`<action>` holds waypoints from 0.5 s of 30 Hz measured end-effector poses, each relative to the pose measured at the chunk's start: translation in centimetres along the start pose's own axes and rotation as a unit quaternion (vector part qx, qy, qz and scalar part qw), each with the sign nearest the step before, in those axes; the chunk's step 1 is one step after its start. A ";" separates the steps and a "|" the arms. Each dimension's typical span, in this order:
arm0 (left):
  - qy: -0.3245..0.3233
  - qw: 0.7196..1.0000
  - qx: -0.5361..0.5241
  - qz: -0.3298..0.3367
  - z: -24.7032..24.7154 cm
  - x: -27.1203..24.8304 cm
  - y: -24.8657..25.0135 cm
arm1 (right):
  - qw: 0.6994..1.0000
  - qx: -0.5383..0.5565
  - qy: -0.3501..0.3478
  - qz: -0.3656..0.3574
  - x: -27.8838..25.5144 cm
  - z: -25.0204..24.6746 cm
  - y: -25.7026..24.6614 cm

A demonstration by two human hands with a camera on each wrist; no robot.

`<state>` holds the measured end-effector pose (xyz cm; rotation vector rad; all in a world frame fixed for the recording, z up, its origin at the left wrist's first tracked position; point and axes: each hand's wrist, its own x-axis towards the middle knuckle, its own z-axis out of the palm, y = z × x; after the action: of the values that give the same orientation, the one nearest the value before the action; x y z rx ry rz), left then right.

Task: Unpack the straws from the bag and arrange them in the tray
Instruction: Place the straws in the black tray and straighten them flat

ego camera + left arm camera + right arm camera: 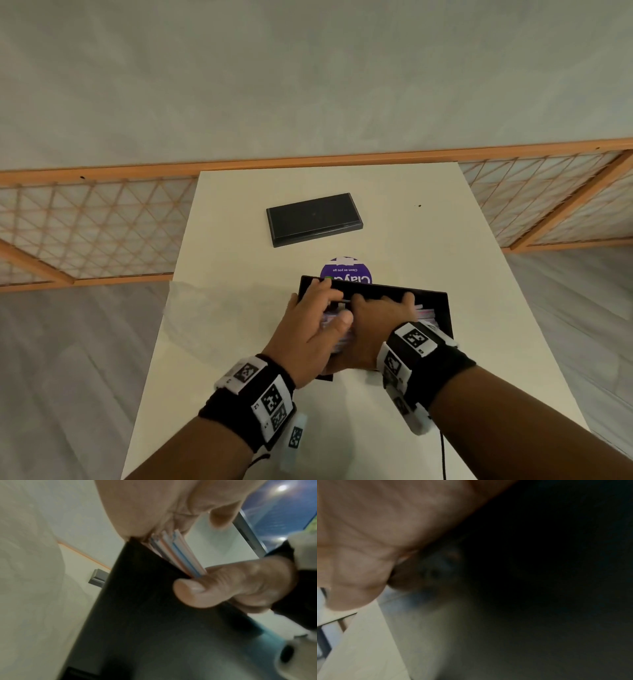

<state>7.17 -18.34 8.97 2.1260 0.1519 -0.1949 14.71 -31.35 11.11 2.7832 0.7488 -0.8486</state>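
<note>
White table (394, 394) stands against a pale wall with a lattice rail behind. Task judged well advanced: the straws (426, 313) lie inside the black tray (442, 308), and the clear bag (212, 308) lies flat and apparently emptied at the table's left edge. Remaining work appears to be evening out the bundle. The left hand (313, 334) has its fingers hooked over the tray's far wall, thumb on the straws; the left wrist view shows straws (181, 553) pinched at the tray's edge. The right hand (371, 320) lies over the straws, fingers curled down onto them. A second black tray-like piece (313, 219) sits farther back, holding nothing visible. A purple sticker (346, 274) is partly hidden behind the tray.
</note>
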 end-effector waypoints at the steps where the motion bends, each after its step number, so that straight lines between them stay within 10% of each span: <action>1: -0.014 0.998 0.053 0.013 -0.1 0.2 -0.2 | 1.000 -0.010 0.002 -0.001 0.1 -0.2 0.0; 15: -0.092 0.937 0.336 0.020 -1.0 0.3 1.3 | 0.997 -0.022 -0.072 0.014 -0.6 0.4 3.8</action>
<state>7.82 -18.14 10.51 2.7692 -0.0856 -0.4751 15.97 -35.06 11.05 2.6542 0.6953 -1.0015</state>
